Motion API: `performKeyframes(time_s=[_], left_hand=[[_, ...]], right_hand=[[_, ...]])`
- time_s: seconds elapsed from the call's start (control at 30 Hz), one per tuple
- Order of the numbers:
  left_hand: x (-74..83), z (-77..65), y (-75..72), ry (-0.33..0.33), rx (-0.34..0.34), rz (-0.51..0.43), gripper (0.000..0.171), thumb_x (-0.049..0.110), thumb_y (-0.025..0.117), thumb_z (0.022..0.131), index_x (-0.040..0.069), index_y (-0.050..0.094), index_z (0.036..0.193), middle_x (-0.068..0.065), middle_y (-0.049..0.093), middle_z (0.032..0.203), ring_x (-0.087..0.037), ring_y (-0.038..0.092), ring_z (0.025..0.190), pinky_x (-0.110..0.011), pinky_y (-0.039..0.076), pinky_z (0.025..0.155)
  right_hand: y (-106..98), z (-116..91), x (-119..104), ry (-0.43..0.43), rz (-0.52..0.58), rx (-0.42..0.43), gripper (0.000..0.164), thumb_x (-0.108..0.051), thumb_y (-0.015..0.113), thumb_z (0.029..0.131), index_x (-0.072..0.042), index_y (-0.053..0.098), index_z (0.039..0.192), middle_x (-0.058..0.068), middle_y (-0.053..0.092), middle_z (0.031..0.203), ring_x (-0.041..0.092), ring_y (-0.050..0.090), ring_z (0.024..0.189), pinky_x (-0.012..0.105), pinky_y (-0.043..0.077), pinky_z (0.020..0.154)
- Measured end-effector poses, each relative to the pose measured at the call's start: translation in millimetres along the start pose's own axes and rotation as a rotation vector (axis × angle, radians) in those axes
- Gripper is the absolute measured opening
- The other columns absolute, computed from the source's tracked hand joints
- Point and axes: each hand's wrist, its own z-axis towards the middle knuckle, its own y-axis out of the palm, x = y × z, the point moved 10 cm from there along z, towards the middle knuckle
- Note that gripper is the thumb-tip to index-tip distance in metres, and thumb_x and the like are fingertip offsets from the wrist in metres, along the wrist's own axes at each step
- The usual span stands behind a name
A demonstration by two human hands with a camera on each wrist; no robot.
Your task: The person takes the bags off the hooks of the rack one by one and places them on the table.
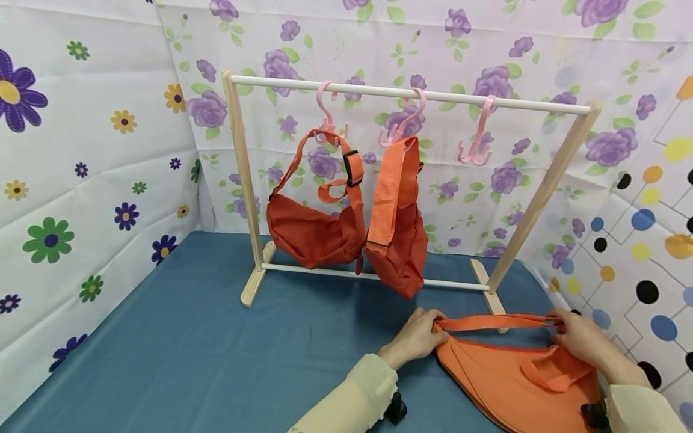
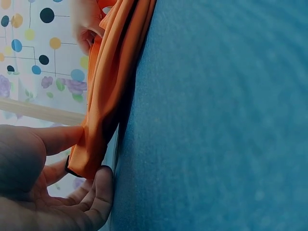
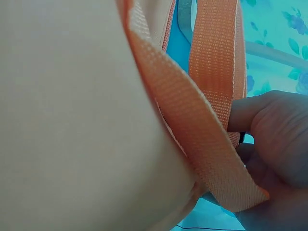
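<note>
Backdrop sheet (image 1: 335, 36), printed with purple roses, seen behind; a daisy-printed sheet (image 1: 54, 186) is hung at left, a dot-and-line sheet (image 1: 660, 240) at right. Below these, the table (image 1: 189, 361) is covered in blue.

Toward the back of the table a rack (image 1: 352, 89) is stood, built of wooden side posts and white bars. At the right front, well apart from the two hung bags, an orange bag (image 1: 503, 379) is held by both hands, its strap (image 1: 487, 323) stretched along the top between them. A loose length of webbing (image 1: 552, 373) is draped over its face. From the rack's top bar two red-orange bags are hung: the left bag (image 1: 319, 231) broadside, the right bag (image 1: 408, 246) turned more edge-on.

Left hand (image 1: 415, 337): grip closed to the thickness of the cloth; the bag's left upper corner, by the strap end, is pinched between thumb and fingers. Right hand (image 1: 587, 343): grip closed; the strap is held near the bag's right upper corner, fingers curled about it. Both wrists are covered by pale sleeves (image 1: 357, 391).

Three pink hooks (image 1: 482, 129) are hooked over the top bar, the hung bags being carried by the left and middle ones. Smallest noted: a black buckle (image 1: 353, 168) on the left bag's strap.
</note>
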Motion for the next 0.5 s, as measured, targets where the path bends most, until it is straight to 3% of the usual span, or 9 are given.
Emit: performKeyframes(time_s=[0.5], left_hand=[[-0.1,-2.8,-2.4,-0.002,-0.001,-0.01,0.036,0.03,0.066,0.105,0.021,0.06,0.139,-0.001,0.052,0.123,-0.011,0.052,0.095,-0.03,0.048,0.087]], right_hand=[[-14,3,-16,-0.014,0.047,-0.022,0.031,0.003,0.076,0.086,0.011,0.064,0.114,0.02,0.07,0.096,0.039,0.068,0.088,0.058,0.054,0.077]])
